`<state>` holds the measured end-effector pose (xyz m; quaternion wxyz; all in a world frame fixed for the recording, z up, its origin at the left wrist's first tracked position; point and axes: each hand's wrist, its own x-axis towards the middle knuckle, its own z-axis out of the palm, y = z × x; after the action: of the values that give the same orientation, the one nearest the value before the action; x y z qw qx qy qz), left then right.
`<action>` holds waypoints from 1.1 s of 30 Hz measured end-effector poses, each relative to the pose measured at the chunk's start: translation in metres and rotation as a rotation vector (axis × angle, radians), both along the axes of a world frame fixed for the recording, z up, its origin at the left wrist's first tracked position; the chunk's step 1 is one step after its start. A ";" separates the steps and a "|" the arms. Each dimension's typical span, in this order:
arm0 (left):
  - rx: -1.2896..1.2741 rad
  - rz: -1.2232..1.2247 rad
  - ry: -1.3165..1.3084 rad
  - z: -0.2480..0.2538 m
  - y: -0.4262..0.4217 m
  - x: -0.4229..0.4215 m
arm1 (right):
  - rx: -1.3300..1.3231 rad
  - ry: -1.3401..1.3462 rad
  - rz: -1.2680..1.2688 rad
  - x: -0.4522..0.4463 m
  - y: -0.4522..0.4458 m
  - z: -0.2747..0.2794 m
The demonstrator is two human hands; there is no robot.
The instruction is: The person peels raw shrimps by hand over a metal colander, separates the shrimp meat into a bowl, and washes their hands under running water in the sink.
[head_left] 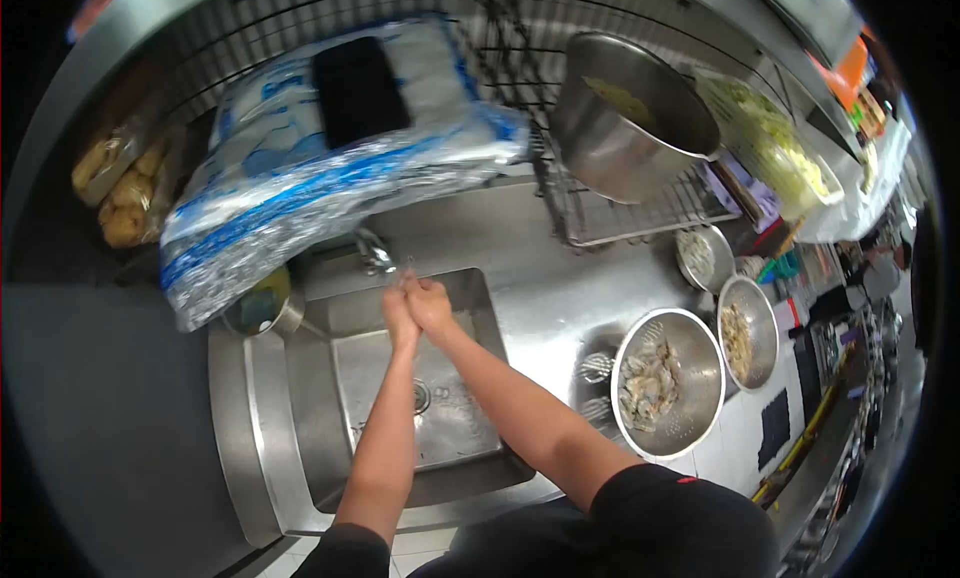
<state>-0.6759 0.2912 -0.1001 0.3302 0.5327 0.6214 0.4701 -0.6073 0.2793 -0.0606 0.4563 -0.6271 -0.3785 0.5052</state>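
My left hand (399, 313) and my right hand (430, 303) are pressed together just below a metal faucet (373, 252), over the far part of the steel sink (350, 378). Their fingers are closed against each other, and whatever lies between the palms is hidden. A clear glint shows at the fingertips, perhaps water. Down in the basin, the round drain (421, 396) and small wet bits are visible between my forearms.
Right of the sink stand a colander of shrimp (650, 388), a second colander (740, 328) and a small bowl (700, 256). A rack above holds a large steel pot (630, 118) and a plastic-wrapped package (260, 128) with a black flat item (360, 93) on it.
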 end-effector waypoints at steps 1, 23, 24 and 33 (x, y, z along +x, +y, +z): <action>0.068 -0.018 -0.021 0.007 -0.007 0.006 | 0.023 0.246 -0.014 0.007 0.004 -0.009; -0.296 -0.149 -0.410 0.016 0.028 0.086 | -0.459 -1.385 0.487 0.440 -0.300 0.055; -0.233 -0.180 -0.449 0.003 0.010 0.107 | -0.402 -1.507 0.331 0.450 -0.309 0.038; -0.130 -0.324 0.191 0.040 -0.234 0.317 | -0.132 -1.394 0.450 0.490 -0.310 -0.038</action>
<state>-0.3589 0.0576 -0.0602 0.3749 0.6456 0.5851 0.3168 -0.1176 -0.0308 -0.0982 -0.0439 -0.7361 -0.6691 0.0926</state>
